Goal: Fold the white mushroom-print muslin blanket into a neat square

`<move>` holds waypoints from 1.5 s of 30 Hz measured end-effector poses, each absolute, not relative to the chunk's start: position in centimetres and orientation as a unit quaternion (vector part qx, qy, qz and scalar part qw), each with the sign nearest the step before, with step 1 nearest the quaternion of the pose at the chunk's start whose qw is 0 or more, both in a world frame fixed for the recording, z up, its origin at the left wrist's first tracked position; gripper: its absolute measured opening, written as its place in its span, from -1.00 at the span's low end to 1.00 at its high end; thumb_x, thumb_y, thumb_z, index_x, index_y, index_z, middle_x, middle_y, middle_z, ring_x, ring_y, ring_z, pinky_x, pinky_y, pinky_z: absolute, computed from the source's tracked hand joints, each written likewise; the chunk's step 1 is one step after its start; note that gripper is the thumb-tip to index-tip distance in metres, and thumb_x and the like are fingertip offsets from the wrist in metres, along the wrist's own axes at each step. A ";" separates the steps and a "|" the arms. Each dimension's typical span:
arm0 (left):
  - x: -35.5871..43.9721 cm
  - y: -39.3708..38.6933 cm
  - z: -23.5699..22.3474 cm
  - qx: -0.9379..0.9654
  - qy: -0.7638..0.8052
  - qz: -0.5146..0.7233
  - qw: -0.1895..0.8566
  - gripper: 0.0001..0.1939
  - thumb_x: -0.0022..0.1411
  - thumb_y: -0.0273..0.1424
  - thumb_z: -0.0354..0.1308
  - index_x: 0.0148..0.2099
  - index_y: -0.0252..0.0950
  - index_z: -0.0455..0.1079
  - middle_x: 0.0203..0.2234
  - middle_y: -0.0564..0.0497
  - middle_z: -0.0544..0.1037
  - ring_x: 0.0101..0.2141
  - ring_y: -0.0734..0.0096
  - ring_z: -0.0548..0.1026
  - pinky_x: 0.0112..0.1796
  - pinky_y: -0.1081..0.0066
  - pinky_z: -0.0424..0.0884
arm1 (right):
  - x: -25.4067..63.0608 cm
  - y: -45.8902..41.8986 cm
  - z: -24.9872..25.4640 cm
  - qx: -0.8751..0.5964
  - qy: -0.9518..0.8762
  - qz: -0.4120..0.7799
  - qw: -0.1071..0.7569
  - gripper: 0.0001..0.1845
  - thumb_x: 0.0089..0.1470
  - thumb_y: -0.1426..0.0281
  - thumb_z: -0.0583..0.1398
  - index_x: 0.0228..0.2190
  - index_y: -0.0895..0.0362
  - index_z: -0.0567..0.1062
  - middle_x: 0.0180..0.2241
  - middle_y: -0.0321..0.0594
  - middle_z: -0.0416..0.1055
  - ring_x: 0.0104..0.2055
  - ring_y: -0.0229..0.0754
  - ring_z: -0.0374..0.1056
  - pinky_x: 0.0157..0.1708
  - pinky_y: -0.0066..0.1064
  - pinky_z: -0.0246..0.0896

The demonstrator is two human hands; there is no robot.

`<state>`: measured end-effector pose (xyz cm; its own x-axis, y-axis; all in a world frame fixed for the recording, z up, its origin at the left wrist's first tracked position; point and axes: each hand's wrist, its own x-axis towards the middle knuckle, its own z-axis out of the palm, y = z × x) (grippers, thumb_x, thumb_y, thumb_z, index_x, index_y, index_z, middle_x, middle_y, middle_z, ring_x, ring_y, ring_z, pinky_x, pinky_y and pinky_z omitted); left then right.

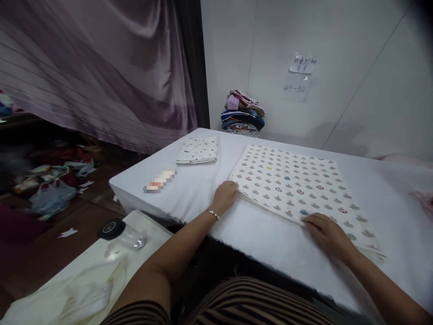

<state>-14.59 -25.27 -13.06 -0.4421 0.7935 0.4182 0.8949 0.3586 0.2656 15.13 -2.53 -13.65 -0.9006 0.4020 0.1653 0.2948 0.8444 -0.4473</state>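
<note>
A white cloth (294, 189) printed with grey cloud-like shapes and a few coloured figures lies flat in folded layers on the white-covered table (203, 194). At its near left corner, my left hand (226, 197) has its fingers curled around the layered edge; a bracelet circles that wrist. Farther right along the near edge, my right hand (323, 229) pinches the cloth between thumb and fingers. Some of the fingertips are hidden. To the left rests a smaller folded cloth (199, 150) with a small print, apart from both hands.
A blurred-out flat item (159, 181) lies on the table's left side. Folded fabrics (242, 113) are stacked by the wall. At lower left, a clear jar with a black lid (113, 229) lies on a lower white surface (142, 221). A purple curtain (135, 67) hangs behind.
</note>
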 end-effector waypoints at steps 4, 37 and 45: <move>-15.9 -26.2 -12.8 -0.292 -0.887 -0.357 0.006 -0.78 0.16 -0.41 0.11 -0.11 -0.28 0.35 -0.21 -0.03 0.51 -0.26 0.39 0.46 -0.19 0.38 0.36 | 8.5 -5.3 -12.8 -0.104 -0.964 0.223 0.103 -0.67 0.18 0.27 -0.03 -0.28 0.07 0.50 -0.24 -0.13 0.43 -0.17 -0.07 0.33 -0.17 -0.24 0.26; -16.1 -23.6 -13.5 -0.061 -0.762 -0.583 -0.275 -0.96 0.03 -0.54 0.05 -0.38 -0.34 0.28 -0.72 0.12 0.36 -0.70 0.55 0.36 -0.68 0.58 0.18 | -6.8 -12.8 -13.2 -0.156 -0.946 0.228 0.171 -0.72 0.18 0.35 0.00 -0.12 0.12 0.40 -0.19 -0.15 0.44 -0.18 -0.17 0.32 -0.27 -0.42 0.09; -15.3 -24.6 -13.2 -0.074 -0.734 -0.616 -0.276 -0.95 0.01 -0.50 0.10 -0.42 -0.31 0.26 -0.72 0.14 0.33 -0.67 0.56 0.35 -0.67 0.60 0.20 | -6.9 -13.6 -14.4 -0.114 -0.952 0.240 0.152 -0.78 0.14 0.37 0.05 -0.23 0.11 0.45 -0.27 -0.19 0.45 -0.23 -0.18 0.31 -0.26 -0.42 0.09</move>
<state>-15.31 -24.56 -13.22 -0.8369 0.4485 -0.3138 -0.2318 0.2290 0.9454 -6.92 -13.58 -14.39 -0.9276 0.2902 0.2351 0.1438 0.8585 -0.4921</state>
